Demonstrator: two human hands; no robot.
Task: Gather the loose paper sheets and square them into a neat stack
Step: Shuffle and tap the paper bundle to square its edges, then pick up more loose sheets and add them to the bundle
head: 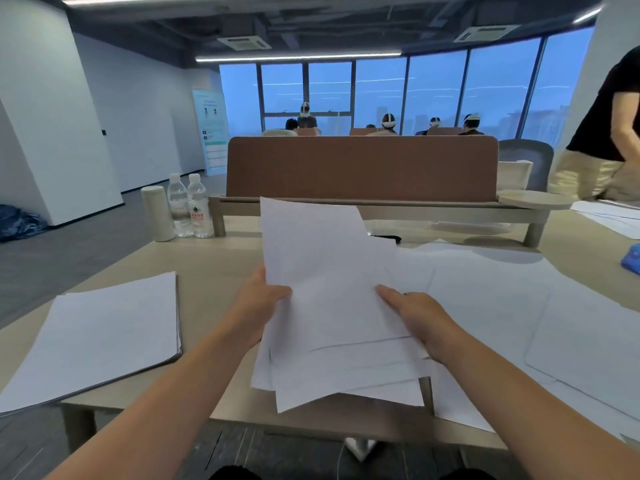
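I hold a loose bundle of white paper sheets [332, 306] tilted up above the table's front edge. Its sheets are fanned and uneven at the lower end. My left hand [258, 299] grips the bundle's left edge, thumb on top. My right hand [415, 317] grips the right edge, thumb lying across the top sheet. More loose sheets [519, 299] lie overlapping on the table to the right. A squared stack of paper [100, 330] lies flat at the left of the table [214, 271].
A white flask [157, 213] and two water bottles [190, 206] stand at the table's back left. A brown divider panel [360, 168] runs along the back. A person in a black shirt [609, 109] stands at the far right, near a blue object [631, 259].
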